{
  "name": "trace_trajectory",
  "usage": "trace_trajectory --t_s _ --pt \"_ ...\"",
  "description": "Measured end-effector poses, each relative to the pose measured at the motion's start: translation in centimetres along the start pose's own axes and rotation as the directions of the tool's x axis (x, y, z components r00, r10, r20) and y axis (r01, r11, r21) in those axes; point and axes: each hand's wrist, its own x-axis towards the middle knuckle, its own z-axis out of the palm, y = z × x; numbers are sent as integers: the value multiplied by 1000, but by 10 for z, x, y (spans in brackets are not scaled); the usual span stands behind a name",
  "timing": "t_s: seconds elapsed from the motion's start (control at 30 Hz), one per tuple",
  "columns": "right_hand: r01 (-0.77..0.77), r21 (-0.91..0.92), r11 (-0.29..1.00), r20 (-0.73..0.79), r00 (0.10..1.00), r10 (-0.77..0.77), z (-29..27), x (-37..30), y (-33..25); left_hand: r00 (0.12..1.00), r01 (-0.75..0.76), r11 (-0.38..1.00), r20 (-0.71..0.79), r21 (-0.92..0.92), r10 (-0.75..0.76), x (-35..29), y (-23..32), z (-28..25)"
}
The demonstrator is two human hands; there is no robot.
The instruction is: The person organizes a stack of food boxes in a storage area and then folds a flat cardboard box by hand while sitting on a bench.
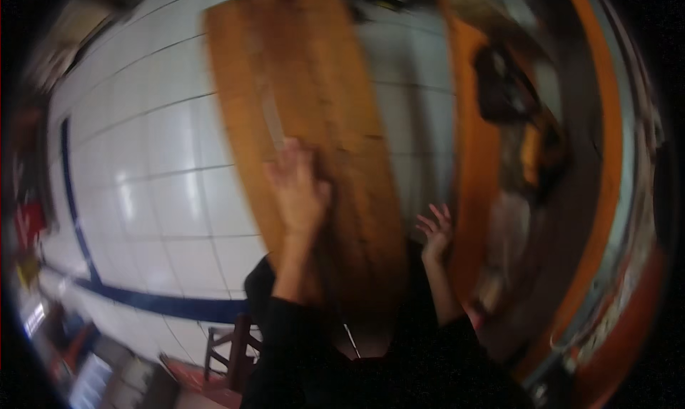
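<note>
A long orange-brown wooden board [349, 123], like a bench top, runs away from my lap, with seams and darker patches along it. My left hand [298, 195] is over its middle, fingers pointing away and loosely stretched, apparently resting on the wood; blur hides the exact contact. Just beyond those fingertips, a thin pale strip or line [271, 113] runs lengthwise along the board. To the right of the board my right hand [435, 234] hangs in the air, fingers spread and nothing in it.
At right stands an orange wooden bench or shelf [467, 159] bearing a dark tool-like object [503, 84] and a blurred black-and-yellow item [535, 155]. White floor tiles [157, 138] with a dark blue stripe [164, 303] lie left. A brown wooden stool [239, 348] is at lower left.
</note>
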Motion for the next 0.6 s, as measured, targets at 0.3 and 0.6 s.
trace_trajectory --t_s 0.3,0.6 --pt "261 -749 609 -267 722 -638 -262 11 64 963 -248 968 -102 40 251 10 53 70" --pt "-316 -358 879 -722 691 -46 -393 -44 75 935 -325 940 -113 105 336 -21 18 42"
